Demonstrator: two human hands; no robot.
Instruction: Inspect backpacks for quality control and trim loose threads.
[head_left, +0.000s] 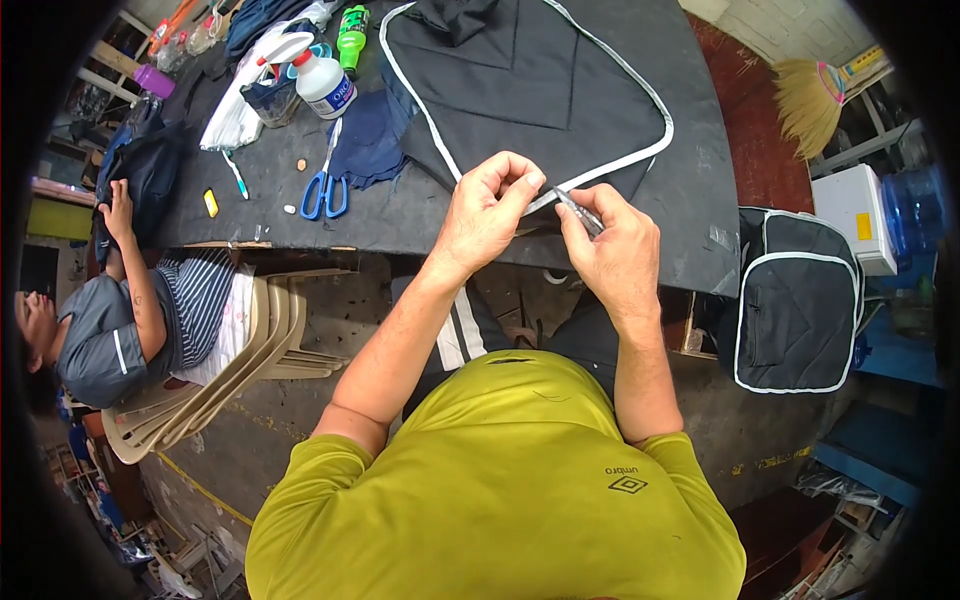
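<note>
A black quilted fabric piece (545,75) edged with white piping (622,158) lies on the dark table, its near corner by my hands. My left hand (480,212) is closed in a pinch just above that corner; whatever sits between the fingertips is too small to make out. In my right hand (622,255) is a small dark metal tool, which looks like thread snips (582,214), its tip close to the piping and the left fingertips. The right fingers wrap round it and hide most of it.
Blue-handled scissors (325,194), navy cloth scraps (370,145), a white spray bottle (325,85) and a green bottle (352,38) are left on the table. A black white-edged bag (800,320) stands right. Another person (110,335) sits left by stacked chairs (235,370).
</note>
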